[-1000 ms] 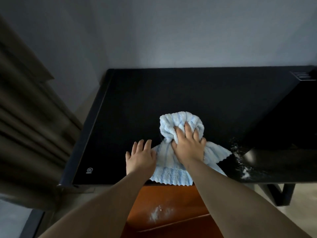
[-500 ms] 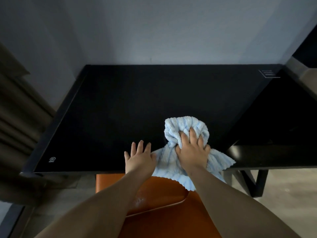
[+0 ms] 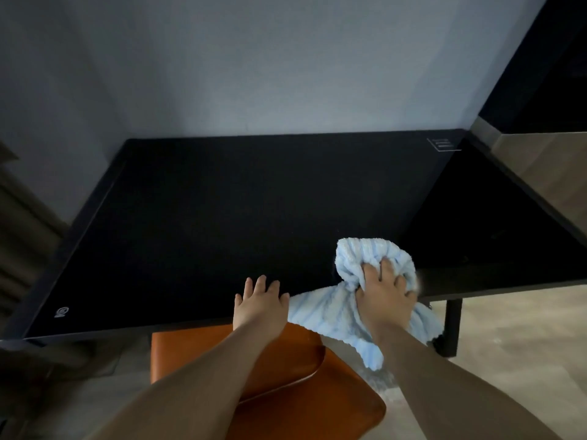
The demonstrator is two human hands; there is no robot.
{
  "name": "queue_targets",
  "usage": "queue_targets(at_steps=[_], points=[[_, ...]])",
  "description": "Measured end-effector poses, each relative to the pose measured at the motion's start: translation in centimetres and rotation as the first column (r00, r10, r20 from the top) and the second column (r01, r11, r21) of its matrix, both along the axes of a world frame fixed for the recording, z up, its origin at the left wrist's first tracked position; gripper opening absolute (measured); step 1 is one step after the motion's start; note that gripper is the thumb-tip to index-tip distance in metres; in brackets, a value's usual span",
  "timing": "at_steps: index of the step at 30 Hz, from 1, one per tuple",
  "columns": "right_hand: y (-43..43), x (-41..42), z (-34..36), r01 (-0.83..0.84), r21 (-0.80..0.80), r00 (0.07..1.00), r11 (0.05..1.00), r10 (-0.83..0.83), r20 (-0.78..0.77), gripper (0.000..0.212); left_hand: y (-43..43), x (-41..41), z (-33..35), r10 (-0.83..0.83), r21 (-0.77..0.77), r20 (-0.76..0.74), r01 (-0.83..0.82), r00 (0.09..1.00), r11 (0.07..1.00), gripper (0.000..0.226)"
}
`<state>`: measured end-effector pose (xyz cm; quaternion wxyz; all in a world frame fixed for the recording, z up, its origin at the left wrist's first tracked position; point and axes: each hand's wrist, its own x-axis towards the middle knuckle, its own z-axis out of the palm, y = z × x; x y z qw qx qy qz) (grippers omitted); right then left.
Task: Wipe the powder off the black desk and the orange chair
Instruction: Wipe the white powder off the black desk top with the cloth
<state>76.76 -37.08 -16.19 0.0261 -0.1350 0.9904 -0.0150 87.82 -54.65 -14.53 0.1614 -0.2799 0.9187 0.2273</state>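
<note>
Black desk (image 3: 222,223) surface bare behind both hands. Right hand (image 3: 382,295) at near edge, fingers clenched on blue towel (image 3: 336,315) overhanging it. Left hand (image 3: 259,304) flat, fingers spread. Orange chair (image 3: 305,398) below edge

I think this is a room in a home, maybe a study corner. A big black desk (image 3: 254,217) is pushed up against a plain grey wall (image 3: 254,58) at 12 o'clock. An orange chair (image 3: 317,392) with a soft leather-like seat is tucked in at 6 o'clock. Brown curtains (image 3: 22,249) hang at 9 o'clock. The floor (image 3: 508,328) at 4 o'clock looks like pale wood. I see no shop or lab things.
</note>
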Motion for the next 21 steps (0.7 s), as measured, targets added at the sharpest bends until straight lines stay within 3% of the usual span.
queue_targets(at_steps=[8,15,18,21], points=[[5.5,-0.7,2.3,0.281,-0.041,0.959,0.959,-0.282,-0.01,0.044,2.8,-3.2,0.4,-0.098,0.076,-0.007,0.098,0.995,0.992,0.049],[3.3,-0.4,5.4,0.162,-0.239,0.973,0.957,-0.195,-0.121,0.042,2.9,-4.0,1.2,-0.036,0.055,-0.158,0.045,0.987,0.997,0.047],[0.2,0.0,6.7,0.083,-0.349,0.982,0.933,-0.137,-0.132,0.042,2.0,-3.5,2.4,0.097,0.122,-0.317,-0.061,0.943,0.991,0.047],[-3.7,1.2,7.5,-0.027,-0.498,0.99,0.867,-0.046,-0.133,0.053,0.7,-2.4,4.4,0.359,0.427,-0.498,-0.138,0.79,0.894,0.049]])
